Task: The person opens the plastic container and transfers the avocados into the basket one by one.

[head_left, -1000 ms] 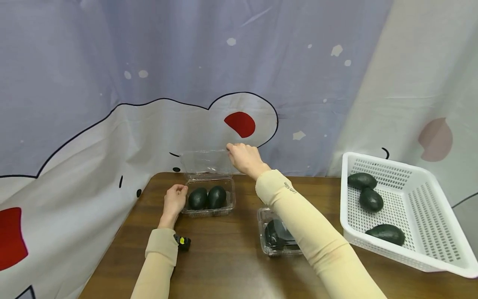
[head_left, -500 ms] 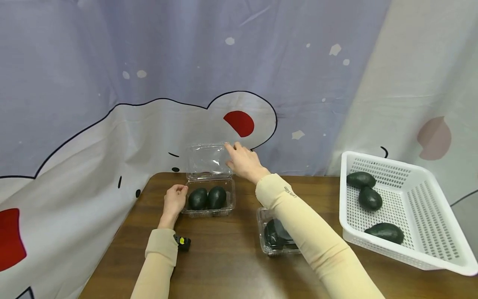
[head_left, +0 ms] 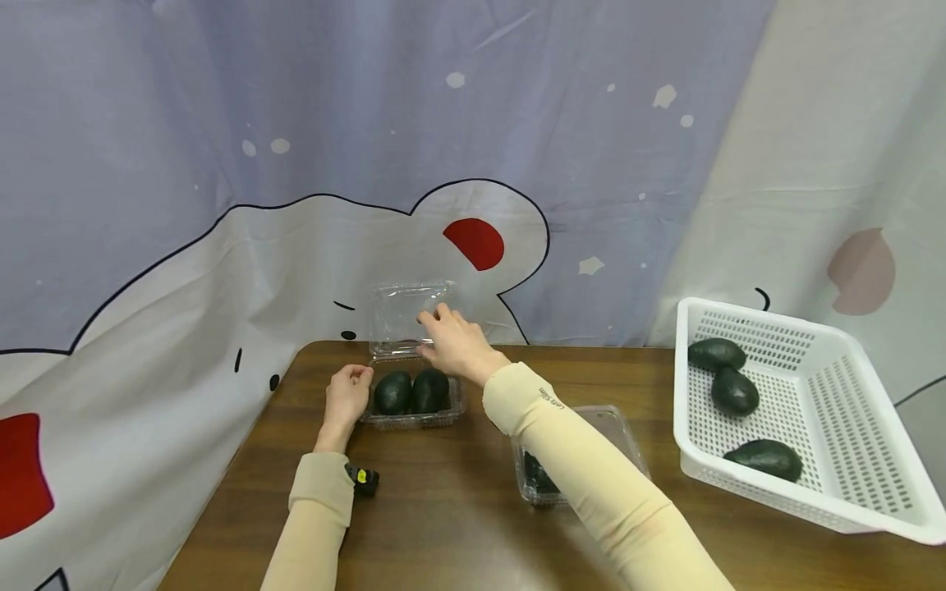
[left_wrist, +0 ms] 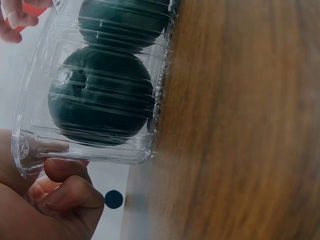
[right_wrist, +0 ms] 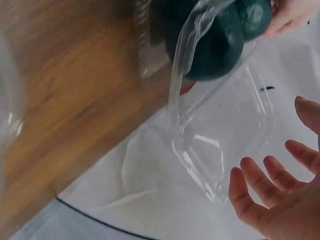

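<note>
Pinching the left side of a clear plastic clamshell [head_left: 410, 421] between thumb and curled fingers of the left hand [head_left: 347, 398]; holding nothing in the right hand [head_left: 454, 346], fingers spread and slightly bent just before the raised lid [head_left: 395, 316]. Between both hands, with two avocados [head_left: 393, 394] inside. Partly covering a second clamshell [head_left: 613, 427] with the right sleeve [head_left: 591, 484]; beyond, on the table [head_left: 443, 517], a white basket [head_left: 783, 497].

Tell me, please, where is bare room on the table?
Bare table lies between left sleeve, open box and nearer box; another patch lies beyond the nearer box, left of the white basket. Left hand and right hand crowd the open box.
</note>
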`<state>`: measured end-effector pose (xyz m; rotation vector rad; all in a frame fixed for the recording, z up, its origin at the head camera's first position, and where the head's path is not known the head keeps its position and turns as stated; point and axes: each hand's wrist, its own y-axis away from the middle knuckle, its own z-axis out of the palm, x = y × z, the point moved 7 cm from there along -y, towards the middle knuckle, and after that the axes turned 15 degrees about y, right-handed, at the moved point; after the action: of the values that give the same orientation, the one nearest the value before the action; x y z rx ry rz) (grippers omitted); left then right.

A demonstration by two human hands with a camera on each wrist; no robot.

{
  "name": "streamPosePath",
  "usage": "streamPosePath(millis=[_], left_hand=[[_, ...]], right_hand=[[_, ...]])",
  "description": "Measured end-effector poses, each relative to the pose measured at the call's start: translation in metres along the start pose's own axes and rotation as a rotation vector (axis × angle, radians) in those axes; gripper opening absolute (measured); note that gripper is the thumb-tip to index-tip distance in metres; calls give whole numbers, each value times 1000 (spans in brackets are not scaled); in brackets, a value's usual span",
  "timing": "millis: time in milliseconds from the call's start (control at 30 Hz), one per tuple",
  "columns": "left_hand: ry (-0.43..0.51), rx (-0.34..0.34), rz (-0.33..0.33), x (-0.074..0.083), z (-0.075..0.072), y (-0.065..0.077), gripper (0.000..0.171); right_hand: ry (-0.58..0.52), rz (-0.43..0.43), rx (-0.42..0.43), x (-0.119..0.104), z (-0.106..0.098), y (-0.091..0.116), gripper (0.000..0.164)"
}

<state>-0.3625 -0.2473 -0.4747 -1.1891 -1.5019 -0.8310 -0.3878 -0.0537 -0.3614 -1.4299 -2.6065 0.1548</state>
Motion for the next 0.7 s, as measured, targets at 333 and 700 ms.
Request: streamPosePath(millis=[333,700], left_hand=[[-8,10,-3,-1,-2,-2,33],[-12,-9,-3,-2,-1,-3,32]], right_hand=[[-32,-47,-59,-32,13,-2,55],[-189,-102,-80,-67,31,-7,48]])
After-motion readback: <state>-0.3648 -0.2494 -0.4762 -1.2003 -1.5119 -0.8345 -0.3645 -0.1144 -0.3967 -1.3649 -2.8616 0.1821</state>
